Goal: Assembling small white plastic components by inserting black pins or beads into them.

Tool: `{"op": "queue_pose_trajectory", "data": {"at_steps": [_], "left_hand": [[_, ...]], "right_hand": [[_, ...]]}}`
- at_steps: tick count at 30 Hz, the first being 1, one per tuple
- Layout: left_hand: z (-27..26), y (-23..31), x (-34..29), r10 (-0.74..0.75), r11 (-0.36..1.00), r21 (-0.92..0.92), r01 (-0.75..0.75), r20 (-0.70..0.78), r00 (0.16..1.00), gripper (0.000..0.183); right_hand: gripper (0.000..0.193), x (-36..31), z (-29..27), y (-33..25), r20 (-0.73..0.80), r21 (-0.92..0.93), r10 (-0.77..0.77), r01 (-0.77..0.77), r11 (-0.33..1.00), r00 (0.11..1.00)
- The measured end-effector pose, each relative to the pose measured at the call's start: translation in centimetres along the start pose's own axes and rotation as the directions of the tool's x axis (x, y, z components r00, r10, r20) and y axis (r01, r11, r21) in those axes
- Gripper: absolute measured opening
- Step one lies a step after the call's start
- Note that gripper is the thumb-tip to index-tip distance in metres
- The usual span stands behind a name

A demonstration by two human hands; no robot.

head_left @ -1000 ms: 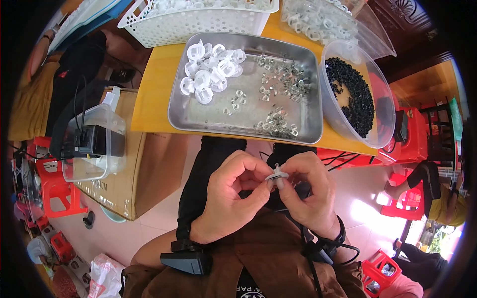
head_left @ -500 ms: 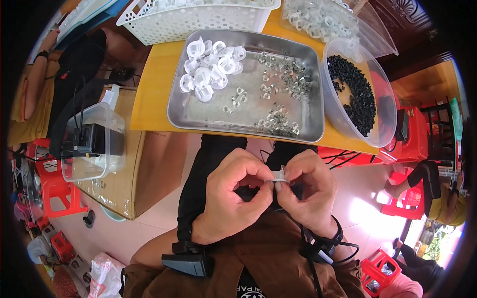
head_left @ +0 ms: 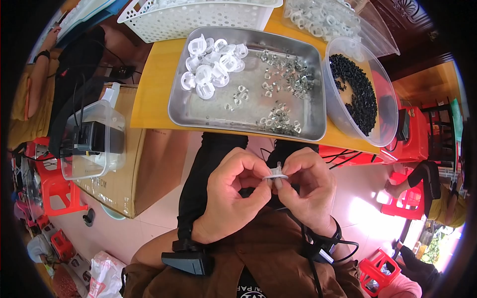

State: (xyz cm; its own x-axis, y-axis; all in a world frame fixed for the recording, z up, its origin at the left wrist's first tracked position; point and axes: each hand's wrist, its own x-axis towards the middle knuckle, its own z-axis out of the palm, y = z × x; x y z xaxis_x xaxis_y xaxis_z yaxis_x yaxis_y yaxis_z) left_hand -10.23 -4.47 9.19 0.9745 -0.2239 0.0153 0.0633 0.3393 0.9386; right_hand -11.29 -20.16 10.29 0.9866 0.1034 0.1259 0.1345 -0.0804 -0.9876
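Over my lap, my left hand and my right hand pinch a small round white plastic part between thumbs and forefingers. It has a flat disc base and a clear upright piece standing up from it. Beyond my hands, on the table, lies a metal tray. Several similar white plastic parts are heaped at its left. Small clear plastic pieces are scattered over its right half, with a denser pile near the front edge.
Right of the tray stands a clear tub of small black pieces. Behind are a white perforated basket and a clear container of white rings. A cardboard box stands at left, and another person's arm shows beyond.
The white part has tilted between my fingers, so its disc and upright piece show more clearly. Both hands stay in nearly the same place.
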Motion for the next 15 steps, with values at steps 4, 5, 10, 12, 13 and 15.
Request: {"op": "queue_pose_trajectory", "data": {"at_steps": [4, 5, 10, 12, 13, 15], "left_hand": [[0.02, 0.35, -0.1, 0.008, 1.0, 0.026, -0.009, 0.034, 0.999, 0.016], [0.01, 0.33, -0.12, 0.008, 1.0, 0.026, -0.009, 0.035, 0.999, 0.016], [0.0, 0.14, 0.02, 0.036, 0.996, 0.075, -0.038, 0.024, 0.999, 0.017], [0.01, 0.29, -0.17, 0.05, 0.995, 0.086, -0.052, 0.027, 0.998, 0.017], [0.01, 0.36, -0.27, 0.06, 0.993, 0.097, -0.063, 0.03, 0.998, 0.017], [-0.05, 0.35, -0.15, 0.061, 0.992, 0.109, -0.064, 0.032, 0.998, 0.017]], "right_hand": [[0.026, -0.1, 0.11, -0.07, -0.004, 0.032, 0.008, -0.008, 0.999, 1.0], [0.023, -0.08, 0.3, -0.13, -0.049, 0.039, 0.007, -0.005, 0.999, 0.999], [0.021, 0.06, 0.26, 0.01, -0.079, -0.006, -0.029, 0.029, 1.0, 0.996], [0.022, -0.14, 0.37, -0.07, -0.087, -0.009, -0.037, 0.036, 0.999, 0.996], [0.022, -0.23, 0.42, -0.13, -0.086, -0.009, -0.04, 0.039, 0.999, 0.995], [0.021, -0.14, 0.35, 0.01, -0.078, -0.016, -0.045, 0.044, 0.999, 0.996]]}}
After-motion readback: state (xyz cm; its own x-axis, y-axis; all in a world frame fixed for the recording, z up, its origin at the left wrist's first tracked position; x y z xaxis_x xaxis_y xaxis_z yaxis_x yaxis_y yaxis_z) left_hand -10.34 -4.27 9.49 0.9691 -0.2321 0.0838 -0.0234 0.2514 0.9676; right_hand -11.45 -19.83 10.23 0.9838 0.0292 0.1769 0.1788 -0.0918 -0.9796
